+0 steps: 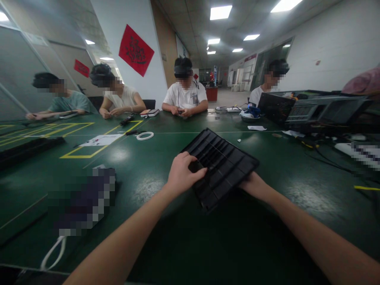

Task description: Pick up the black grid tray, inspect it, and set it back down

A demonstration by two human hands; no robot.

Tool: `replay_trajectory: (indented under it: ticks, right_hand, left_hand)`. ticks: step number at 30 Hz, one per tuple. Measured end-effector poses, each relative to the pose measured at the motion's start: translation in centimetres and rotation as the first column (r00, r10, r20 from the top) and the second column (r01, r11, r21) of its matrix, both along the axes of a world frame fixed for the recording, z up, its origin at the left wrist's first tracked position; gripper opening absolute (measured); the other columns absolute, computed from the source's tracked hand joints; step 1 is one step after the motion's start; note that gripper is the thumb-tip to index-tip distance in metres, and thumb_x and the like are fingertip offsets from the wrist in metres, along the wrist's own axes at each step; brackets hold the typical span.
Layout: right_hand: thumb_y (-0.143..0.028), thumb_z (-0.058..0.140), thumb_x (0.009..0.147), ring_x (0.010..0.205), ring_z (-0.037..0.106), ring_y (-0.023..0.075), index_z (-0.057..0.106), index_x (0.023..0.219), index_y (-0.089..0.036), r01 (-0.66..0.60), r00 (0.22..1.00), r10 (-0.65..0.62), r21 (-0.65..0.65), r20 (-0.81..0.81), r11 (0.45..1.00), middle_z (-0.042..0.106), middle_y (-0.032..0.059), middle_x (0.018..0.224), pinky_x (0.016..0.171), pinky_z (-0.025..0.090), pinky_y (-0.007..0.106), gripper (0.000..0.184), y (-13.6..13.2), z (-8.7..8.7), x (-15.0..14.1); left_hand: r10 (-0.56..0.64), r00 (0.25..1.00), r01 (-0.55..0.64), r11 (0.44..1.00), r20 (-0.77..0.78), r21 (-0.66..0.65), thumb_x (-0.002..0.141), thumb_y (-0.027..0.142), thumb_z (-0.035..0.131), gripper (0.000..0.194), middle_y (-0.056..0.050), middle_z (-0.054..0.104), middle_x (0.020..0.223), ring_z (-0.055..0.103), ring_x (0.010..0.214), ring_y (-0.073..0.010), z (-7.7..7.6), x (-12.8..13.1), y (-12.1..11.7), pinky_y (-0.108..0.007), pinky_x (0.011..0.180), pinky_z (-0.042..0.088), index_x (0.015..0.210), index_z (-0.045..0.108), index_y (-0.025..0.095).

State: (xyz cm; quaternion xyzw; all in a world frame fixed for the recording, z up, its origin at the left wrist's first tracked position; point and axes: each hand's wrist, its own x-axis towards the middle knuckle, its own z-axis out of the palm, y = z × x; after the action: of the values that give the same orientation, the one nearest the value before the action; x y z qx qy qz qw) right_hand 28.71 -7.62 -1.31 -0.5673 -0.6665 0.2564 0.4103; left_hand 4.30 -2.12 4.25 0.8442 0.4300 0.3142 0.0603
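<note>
plastic tray: black, matt, ribbed | bench top: green, smooth, glossy

The left hand clasps a ribbed black plastic tray from above; the right hand grips its lower edge.

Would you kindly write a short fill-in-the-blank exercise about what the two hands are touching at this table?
Both the left hand and the right hand touch a ribbed ____ plastic panel.
The panel is above a dark ____ tabletop.
Farther away, a coil of ____ cable lies on the tabletop.

Missing words: black; green; white.
</note>
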Motion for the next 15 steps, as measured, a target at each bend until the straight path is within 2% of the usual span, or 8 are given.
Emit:
replay_trajectory:
  ticks: [1,3,5,6,9,11,13,15]
  right_hand:
    - [-0.044,0.062,0.076,0.102,0.057,0.0224,0.057,0.114,-0.018,-0.001,1.000,0.001,-0.020,0.003,1.000,0.060,0.0090,0.113,0.090,0.047,0.040,0.047,0.0,0.4,0.4]
    - [-0.043,0.062,0.074,0.100,0.058,0.0225,0.058,0.114,-0.017,0.086,0.996,-0.084,-0.086,0.034,0.993,0.061,0.0094,0.112,0.089,0.046,0.037,0.048,0.1,1.4,1.5]
    - [-0.044,0.055,0.078,0.099,0.058,0.0220,0.056,0.119,-0.015,0.263,0.964,-0.251,-0.146,0.093,0.954,0.059,0.0113,0.115,0.085,0.046,0.034,0.049,0.2,2.6,3.2]
    - [-0.044,0.050,0.081,0.100,0.057,0.0224,0.055,0.121,-0.013,0.342,0.938,-0.326,-0.160,0.120,0.926,0.058,0.0132,0.117,0.083,0.046,0.034,0.051,0.1,3.2,4.2]
    - [-0.044,0.045,0.084,0.106,0.053,0.0305,0.052,0.124,-0.002,0.522,0.846,-0.488,-0.145,0.215,0.840,0.054,0.0242,0.121,0.089,0.039,0.042,0.058,-0.2,4.2,8.1]
    - [-0.044,0.049,0.082,0.114,0.046,0.0396,0.049,0.125,0.007,0.647,0.743,-0.590,-0.111,0.315,0.755,0.049,0.0329,0.122,0.093,0.032,0.049,0.067,-0.6,4.0,11.2]
    - [-0.052,0.039,0.085,0.112,0.048,0.0383,0.049,0.128,0.003,0.778,0.573,-0.648,-0.086,0.502,0.622,0.051,0.0318,0.120,0.087,0.034,0.048,0.070,-1.0,2.9,14.2]
    - [-0.055,0.037,0.084,0.110,0.048,0.0406,0.050,0.128,0.002,0.854,0.462,-0.666,-0.090,0.586,0.513,0.053,0.0328,0.115,0.086,0.033,0.052,0.073,-1.2,1.4,16.5]
  left_hand:
    - [0.088,0.996,-0.088,0.996,-0.003,-0.014,0.071,0.049,0.062,0.034,-0.007,0.059,0.082,0.056,0.083,-0.0221,0.1,-0.6,1.0,-0.032,0.075,0.042,0.082,0.067,0.017]
    - [0.296,0.954,-0.298,0.953,-0.036,-0.061,0.073,0.051,0.058,0.038,-0.009,0.061,0.083,0.058,0.082,-0.0232,0.4,-2.0,3.5,-0.032,0.071,0.042,0.079,0.068,0.015]
    - [0.482,0.871,-0.490,0.865,-0.096,-0.106,0.075,0.054,0.054,0.043,-0.012,0.064,0.087,0.059,0.085,-0.0265,0.8,-3.6,6.2,-0.032,0.070,0.042,0.080,0.069,0.014]
    - [0.538,0.830,-0.556,0.819,-0.148,-0.143,0.075,0.055,0.051,0.046,-0.014,0.065,0.087,0.060,0.086,-0.0283,0.9,-4.5,7.7,-0.033,0.070,0.042,0.081,0.070,0.013]
    - [0.681,0.687,-0.724,0.671,-0.252,-0.162,0.075,0.057,0.050,0.054,-0.021,0.066,0.094,0.060,0.094,-0.0346,1.2,-7.3,11.5,-0.036,0.072,0.044,0.087,0.070,0.008]
    - [0.760,0.587,-0.808,0.570,-0.280,-0.146,0.073,0.057,0.054,0.061,-0.026,0.063,0.104,0.058,0.101,-0.0379,1.2,-9.1,13.5,-0.039,0.076,0.044,0.097,0.067,0.003]
    - [0.803,0.518,-0.855,0.498,-0.294,-0.146,0.072,0.056,0.056,0.063,-0.027,0.060,0.112,0.055,0.106,-0.0391,1.1,-10.6,14.8,-0.041,0.079,0.043,0.103,0.064,0.002]
    - [0.822,0.484,-0.875,0.458,-0.301,-0.156,0.072,0.053,0.057,0.061,-0.027,0.059,0.114,0.054,0.107,-0.0393,0.9,-11.7,15.7,-0.043,0.080,0.042,0.105,0.063,0.002]
